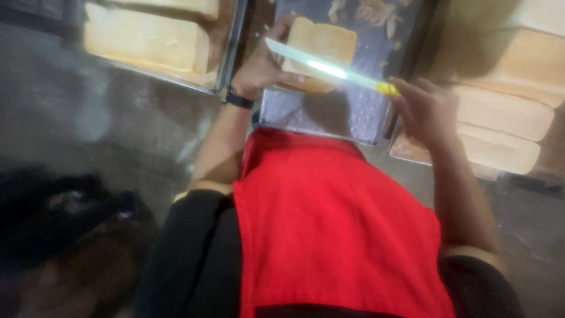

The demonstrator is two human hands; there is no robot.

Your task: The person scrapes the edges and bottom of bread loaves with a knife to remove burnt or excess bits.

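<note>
My left hand (263, 63) grips a pale, crustless block of bread (322, 44) and holds it above a metal tray (353, 121). My right hand (425, 109) is closed on the yellow handle of a long knife (321, 66). The shiny blade lies across the front of the bread, pointing up and left. A dark watch sits on my left wrist (238, 98). Brown crust scraps (376, 15) lie at the far end of the tray.
A tray of pale loaves (147, 41) stands at the upper left. More trimmed loaves (500, 115) are stacked at the right. My red apron (329, 235) fills the lower middle. A dark bundle (65, 206) lies on the grey floor at the left.
</note>
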